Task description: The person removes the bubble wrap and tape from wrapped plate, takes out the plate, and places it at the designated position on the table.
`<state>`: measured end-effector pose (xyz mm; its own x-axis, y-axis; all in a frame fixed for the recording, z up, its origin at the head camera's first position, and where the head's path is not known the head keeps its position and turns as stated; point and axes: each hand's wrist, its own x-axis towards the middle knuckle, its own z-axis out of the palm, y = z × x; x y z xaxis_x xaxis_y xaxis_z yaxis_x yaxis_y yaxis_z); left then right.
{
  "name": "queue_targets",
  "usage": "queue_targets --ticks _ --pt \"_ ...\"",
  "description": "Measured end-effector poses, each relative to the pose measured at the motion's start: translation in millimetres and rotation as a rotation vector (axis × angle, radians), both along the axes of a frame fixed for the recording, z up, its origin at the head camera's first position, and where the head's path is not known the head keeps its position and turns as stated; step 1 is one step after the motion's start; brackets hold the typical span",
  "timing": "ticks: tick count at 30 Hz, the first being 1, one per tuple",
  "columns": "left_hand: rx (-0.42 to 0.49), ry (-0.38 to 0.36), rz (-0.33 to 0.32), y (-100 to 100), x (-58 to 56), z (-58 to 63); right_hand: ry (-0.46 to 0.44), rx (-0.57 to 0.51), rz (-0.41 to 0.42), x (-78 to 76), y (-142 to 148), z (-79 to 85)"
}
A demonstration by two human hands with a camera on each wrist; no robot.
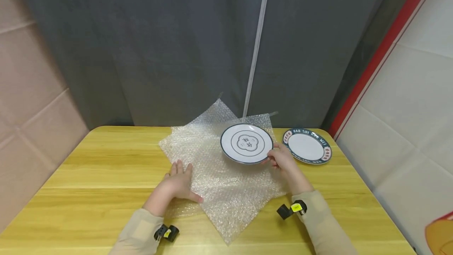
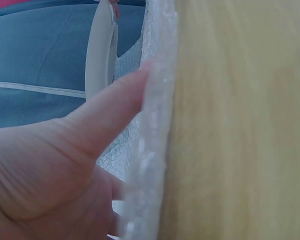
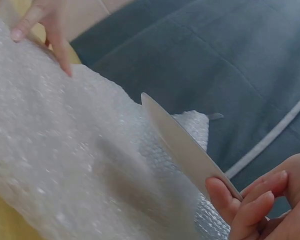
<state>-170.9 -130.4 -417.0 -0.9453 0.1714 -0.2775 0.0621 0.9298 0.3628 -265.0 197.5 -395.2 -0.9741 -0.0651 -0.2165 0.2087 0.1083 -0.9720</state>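
A round white plate [image 1: 231, 139] with a blue rim and a flower-shaped emblem is held above the bubble wrap [image 1: 226, 204] by my right hand [image 1: 283, 159]. The right wrist view shows the plate [image 3: 172, 137] edge-on and tilted, its rim pinched between thumb and curled fingers. Beneath it, sheets of bubble wrap [image 3: 55, 145] lie overlapped at angles on the table. My left hand [image 1: 178, 184] rests on the wrap's left side with fingers spread. From the left wrist, its thumb [image 2: 110, 110] touches the wrap's edge.
A second plate [image 1: 306, 146], oval with a dark lettered rim, lies on the wooden table [image 1: 102, 176] at the back right. A dark grey curtain [image 1: 177, 50] hangs behind the table's far edge. Pale panels stand at both sides.
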Motion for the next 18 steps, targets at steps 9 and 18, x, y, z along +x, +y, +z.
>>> queue_targets --ticks 9,18 --pt "0.007 0.004 -0.002 0 0.7 -0.9 -0.002 -0.003 -0.038 -4.7 17 7.1" --pt "0.009 0.002 0.001 -1 0.5 -3.0 -0.013 0.045 -0.074 -8.5 36 11.4"
